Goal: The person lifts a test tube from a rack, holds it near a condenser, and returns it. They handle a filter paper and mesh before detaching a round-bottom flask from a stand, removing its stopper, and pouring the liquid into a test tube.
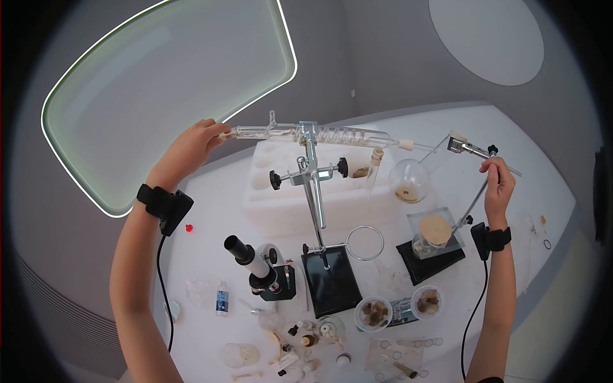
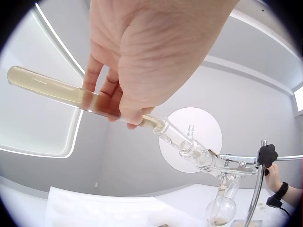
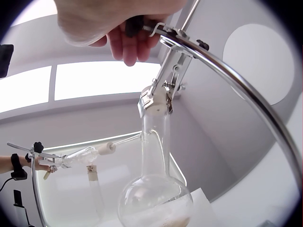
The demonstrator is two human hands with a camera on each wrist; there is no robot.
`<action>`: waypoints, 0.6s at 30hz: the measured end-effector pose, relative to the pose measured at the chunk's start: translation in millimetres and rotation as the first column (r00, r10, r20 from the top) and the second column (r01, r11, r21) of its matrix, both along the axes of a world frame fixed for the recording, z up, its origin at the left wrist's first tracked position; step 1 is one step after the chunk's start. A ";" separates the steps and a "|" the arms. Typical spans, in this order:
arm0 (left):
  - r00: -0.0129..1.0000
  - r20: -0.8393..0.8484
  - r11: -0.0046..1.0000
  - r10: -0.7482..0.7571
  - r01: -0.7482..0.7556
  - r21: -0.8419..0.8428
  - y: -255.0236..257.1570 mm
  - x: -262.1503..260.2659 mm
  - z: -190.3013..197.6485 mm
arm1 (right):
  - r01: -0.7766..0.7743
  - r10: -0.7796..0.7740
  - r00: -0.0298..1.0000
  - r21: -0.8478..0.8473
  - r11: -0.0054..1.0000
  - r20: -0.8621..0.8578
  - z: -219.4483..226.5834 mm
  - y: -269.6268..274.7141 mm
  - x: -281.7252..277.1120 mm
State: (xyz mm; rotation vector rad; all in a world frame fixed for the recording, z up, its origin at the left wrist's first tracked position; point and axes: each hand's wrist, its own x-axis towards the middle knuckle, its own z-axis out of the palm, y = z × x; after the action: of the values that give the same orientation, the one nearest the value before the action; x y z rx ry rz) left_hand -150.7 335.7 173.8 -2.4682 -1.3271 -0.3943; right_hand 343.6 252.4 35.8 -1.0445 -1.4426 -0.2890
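My left hand (image 1: 203, 142) grips a round-ended test tube (image 2: 45, 87) of pale yellow liquid, its mouth at the left end of a glass condenser (image 1: 354, 136). The condenser lies nearly level in a metal clamp (image 1: 308, 131). My right hand (image 1: 499, 185) pinches the black knob (image 3: 135, 26) of another clamp (image 3: 163, 80) on its stand rod. This clamp holds the stoppered neck of a round-bottom flask (image 1: 408, 182), with a little brownish stuff at the bottom. A thin glass tube (image 3: 128, 139) links the flask neck to the condenser's stopper (image 1: 405, 145).
A white foam block (image 1: 268, 210) stands behind a microscope (image 1: 258, 268) and a black stand base (image 1: 332, 284) with a ring (image 1: 364, 242). A tan disc (image 1: 435, 229) sits under the flask. Cups (image 1: 373, 313), small bottles and glassware crowd the front.
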 end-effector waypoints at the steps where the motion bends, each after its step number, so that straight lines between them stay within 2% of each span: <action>1: 1.000 -0.002 1.000 -0.001 0.001 0.000 -0.3 0.3 0.7 | -0.023 0.023 1.000 0.006 1.000 0.000 -0.2 0.1 0.8; 7: 0.999 0.000 0.999 -0.038 0.038 0.003 -2.7 2.3 2.8 | -0.092 0.091 0.996 0.047 0.995 0.021 2.6 -0.4 -0.3; 18: 1.000 -0.007 0.999 -0.008 0.008 -0.038 -3.5 1.4 3.4 | -0.141 0.141 0.990 0.035 0.989 0.012 2.7 -0.7 1.0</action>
State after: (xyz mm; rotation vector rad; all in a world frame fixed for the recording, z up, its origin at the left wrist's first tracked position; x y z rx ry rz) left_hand -149.3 332.2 177.1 -2.5039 -1.3339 -0.3649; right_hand 344.5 251.7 38.5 -0.9086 -1.5068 -0.2170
